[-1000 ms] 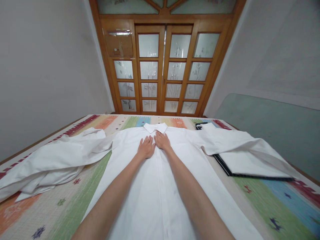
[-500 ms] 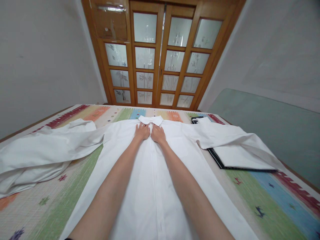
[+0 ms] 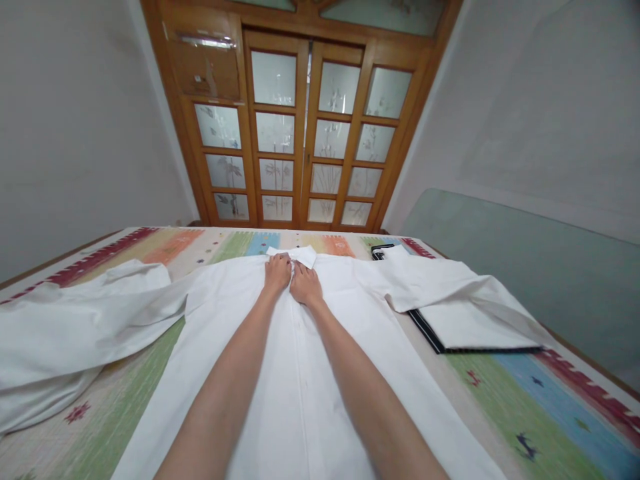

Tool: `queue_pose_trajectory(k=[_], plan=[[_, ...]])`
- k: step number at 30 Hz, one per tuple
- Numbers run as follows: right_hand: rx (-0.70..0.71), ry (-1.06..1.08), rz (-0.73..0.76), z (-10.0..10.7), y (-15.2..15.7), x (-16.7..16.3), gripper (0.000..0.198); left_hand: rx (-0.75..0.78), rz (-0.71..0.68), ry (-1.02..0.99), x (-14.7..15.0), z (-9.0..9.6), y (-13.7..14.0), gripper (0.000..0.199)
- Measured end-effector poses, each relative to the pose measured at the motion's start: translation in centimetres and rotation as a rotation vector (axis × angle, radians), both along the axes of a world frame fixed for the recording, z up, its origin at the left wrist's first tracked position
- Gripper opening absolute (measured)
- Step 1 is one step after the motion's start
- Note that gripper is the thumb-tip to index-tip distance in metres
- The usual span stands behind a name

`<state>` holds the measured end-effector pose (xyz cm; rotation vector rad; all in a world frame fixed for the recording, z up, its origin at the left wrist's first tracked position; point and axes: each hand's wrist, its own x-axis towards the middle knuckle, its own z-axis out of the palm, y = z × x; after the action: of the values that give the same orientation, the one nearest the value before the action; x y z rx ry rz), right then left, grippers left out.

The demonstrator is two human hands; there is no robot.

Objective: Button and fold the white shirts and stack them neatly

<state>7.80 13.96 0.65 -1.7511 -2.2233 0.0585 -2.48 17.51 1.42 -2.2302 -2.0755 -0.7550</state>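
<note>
A white button-up shirt [image 3: 273,393] lies front up, its sleeves spread to both sides. Its collar [image 3: 303,255] points away from me. Just below the collar, my left hand [image 3: 278,272] is closed on the shirt at the top of the button placket. My right hand [image 3: 306,285] sits beside it, fingers bent and closed on the cloth at the collar's other side. The fingertips and any button there are partly hidden. Down the middle of the shirt, between my forearms, runs the placket.
Beneath the shirt is a bed cover [image 3: 480,427] with coloured stripes and small figures. A folded white cloth with black edging [image 3: 465,327] lies partly under the right sleeve. A pale green headboard-like panel [image 3: 500,247] stands at right; wooden glass doors [image 3: 303,133] are beyond.
The view has tilted up a little and shifted. My left hand has risen slightly and its fingers have drawn in at the collar; my right fingers have curled at the placket.
</note>
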Motion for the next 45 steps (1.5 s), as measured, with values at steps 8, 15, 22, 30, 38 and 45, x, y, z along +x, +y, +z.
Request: queue_pose_trajectory(k=[8, 15, 22, 30, 38, 45], plan=[[0.021, 0.078, 0.02, 0.0, 0.5, 0.2, 0.051, 0.044, -0.056, -0.132, -0.3, -0.2, 1.0, 0.022], [0.081, 0.33, -0.09, -0.4, 3.2, -0.7, 0.039, 0.156, -0.16, -0.324, -0.9, -1.5, 1.8, 0.016], [0.209, 0.491, -0.063, -2.1, 5.7, -0.5, 0.018, 0.218, -0.209, -0.488, -1.2, -2.2, 2.7, 0.014], [0.274, 0.781, -0.017, -3.1, 7.4, 0.3, 0.016, 0.24, -0.231, -0.552, -1.0, -1.9, 2.6, 0.013], [0.253, 0.961, 0.093, -3.2, 7.9, 0.3, 0.013, 0.276, -0.269, -0.545, -0.8, -1.8, 2.1, 0.011], [0.222, 0.94, 0.101, -3.0, 7.9, 0.2, 0.016, 0.269, -0.29, -0.533, -0.9, -1.7, 2.0, 0.011]])
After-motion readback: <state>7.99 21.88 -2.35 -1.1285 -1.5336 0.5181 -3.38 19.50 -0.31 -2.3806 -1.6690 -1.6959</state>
